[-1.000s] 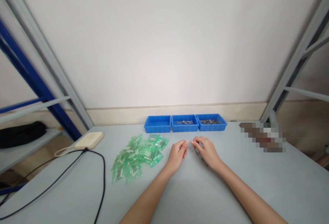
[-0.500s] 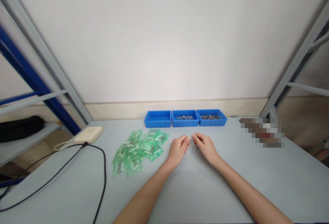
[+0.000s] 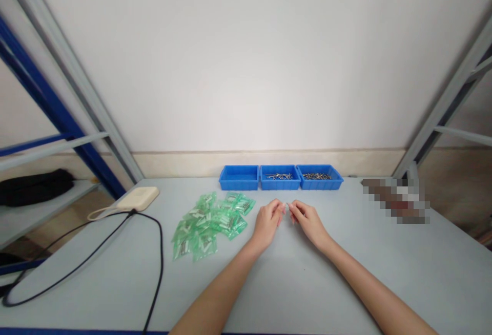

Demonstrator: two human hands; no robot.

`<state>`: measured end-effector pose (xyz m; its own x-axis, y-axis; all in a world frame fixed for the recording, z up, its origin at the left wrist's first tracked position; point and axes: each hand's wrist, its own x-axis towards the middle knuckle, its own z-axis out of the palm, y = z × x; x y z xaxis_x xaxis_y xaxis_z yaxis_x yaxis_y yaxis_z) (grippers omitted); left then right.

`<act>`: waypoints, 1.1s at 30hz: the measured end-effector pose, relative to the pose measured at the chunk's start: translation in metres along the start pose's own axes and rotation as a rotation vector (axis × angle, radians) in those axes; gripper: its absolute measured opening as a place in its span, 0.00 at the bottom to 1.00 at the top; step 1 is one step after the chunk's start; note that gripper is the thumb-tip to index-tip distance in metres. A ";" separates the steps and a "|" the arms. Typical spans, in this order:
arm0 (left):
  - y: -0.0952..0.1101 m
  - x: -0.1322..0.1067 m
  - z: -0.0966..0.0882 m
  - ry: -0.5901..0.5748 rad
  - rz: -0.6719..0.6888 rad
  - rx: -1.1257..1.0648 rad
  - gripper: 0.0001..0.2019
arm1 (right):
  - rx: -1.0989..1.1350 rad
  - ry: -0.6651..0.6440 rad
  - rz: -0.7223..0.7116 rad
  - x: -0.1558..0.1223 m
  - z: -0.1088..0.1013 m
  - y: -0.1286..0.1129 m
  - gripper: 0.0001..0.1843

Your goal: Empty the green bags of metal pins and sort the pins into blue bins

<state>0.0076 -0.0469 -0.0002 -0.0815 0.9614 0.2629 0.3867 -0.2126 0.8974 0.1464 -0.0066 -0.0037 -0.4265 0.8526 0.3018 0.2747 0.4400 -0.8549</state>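
Note:
My left hand (image 3: 266,223) and my right hand (image 3: 308,222) are raised over the table with fingertips almost meeting. The left thumb and fingers are pinched together, but what lies between them is too small to make out. A thin, dark metal piece, likely a screw (image 3: 288,204), pokes from the pinched fingertips of my right hand towards the left one. Just left of my hands lies a pile of green clear plastic bags (image 3: 205,225) with small metal and white parts inside.
Three blue bins stand by the wall: an empty left bin (image 3: 239,187), a middle bin (image 3: 280,186) and a right bin (image 3: 321,186), both with loose metal screws. A black cable (image 3: 160,253) loops past a cream box (image 3: 139,198). A blurred item (image 3: 395,202) lies at right.
The whole view has shifted slightly, with things appearing a little further right. My hands keep nearly the same place and pinch, and the bags and bins lie as before.

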 end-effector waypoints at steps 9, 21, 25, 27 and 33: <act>-0.004 0.000 0.002 0.002 0.016 0.006 0.20 | 0.075 -0.014 0.020 0.001 0.004 0.004 0.24; -0.014 0.010 -0.005 0.074 -0.064 0.018 0.32 | -0.123 -0.013 -0.018 0.064 -0.012 -0.005 0.26; -0.018 0.014 -0.014 0.125 -0.057 0.005 0.32 | -0.659 0.086 0.032 0.106 -0.024 -0.028 0.23; -0.018 0.014 -0.017 0.138 -0.057 0.002 0.32 | -0.751 0.131 0.055 0.106 -0.034 -0.034 0.20; -0.014 0.014 -0.013 0.088 -0.029 0.001 0.30 | -0.693 0.050 0.002 0.025 -0.073 -0.006 0.19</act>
<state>-0.0107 -0.0331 -0.0047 -0.1728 0.9482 0.2665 0.3835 -0.1844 0.9049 0.1974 0.0323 0.0401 -0.3901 0.8583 0.3333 0.7695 0.5027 -0.3940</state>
